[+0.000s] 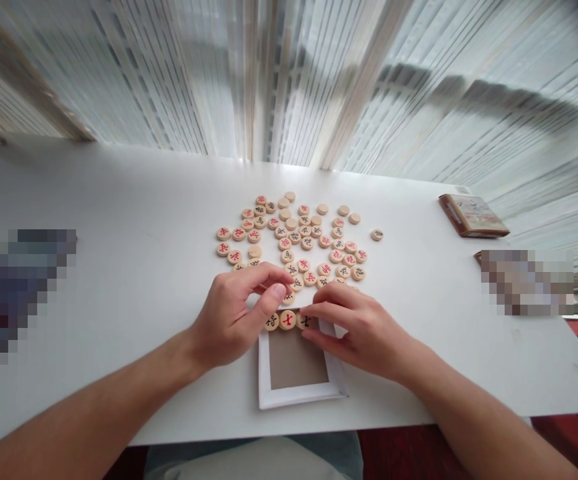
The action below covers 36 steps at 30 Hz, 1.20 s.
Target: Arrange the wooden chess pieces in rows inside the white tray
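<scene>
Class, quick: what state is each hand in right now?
Left hand: loosely curled; whether it holds anything cannot be told.
Right hand: closed around a black-marked disc.

A shallow white tray [303, 396] with a grey-brown floor lies flat near the middle of the tabletop's [143, 200] front edge, open side up. Along its far wall three round, pale wooden pieces [287, 320] stand face up in a side-by-side row: black character, red character, black character, the outer two partly covered. Beyond the tray, toward the tabletop's far edge, loose discs [305, 231] of the same kind spread in an uneven scatter, many touching, most showing red or black characters, several plain side up. One black-lettered disc [377, 235] sits apart, nearest the right edge
</scene>
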Each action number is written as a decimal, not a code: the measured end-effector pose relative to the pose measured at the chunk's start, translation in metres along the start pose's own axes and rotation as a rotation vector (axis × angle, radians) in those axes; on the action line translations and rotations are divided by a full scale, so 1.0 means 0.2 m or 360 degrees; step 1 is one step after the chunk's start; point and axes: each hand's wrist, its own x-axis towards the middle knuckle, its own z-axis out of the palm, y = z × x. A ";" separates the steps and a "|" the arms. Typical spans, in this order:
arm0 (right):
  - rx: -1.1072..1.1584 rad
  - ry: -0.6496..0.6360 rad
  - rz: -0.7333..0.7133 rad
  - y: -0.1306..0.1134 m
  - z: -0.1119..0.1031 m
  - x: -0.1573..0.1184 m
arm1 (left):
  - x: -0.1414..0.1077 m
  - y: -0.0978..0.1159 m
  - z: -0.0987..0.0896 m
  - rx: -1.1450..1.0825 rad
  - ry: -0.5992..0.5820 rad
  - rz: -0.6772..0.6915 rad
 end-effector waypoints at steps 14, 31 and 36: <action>-0.0078 0.0027 -0.0077 0.01 0.00 0.00 | 0.00 -0.02 0.00 0.0007 0.0012 -0.0014; 0.0017 0.0635 0.0143 0.14 -0.12 0.02 | 0.18 -0.12 -0.30 0.0069 0.0728 -0.0142; 0.0190 0.0710 0.0451 0.18 -0.12 0.06 | 0.19 -0.20 -0.32 0.0483 0.0668 -0.0197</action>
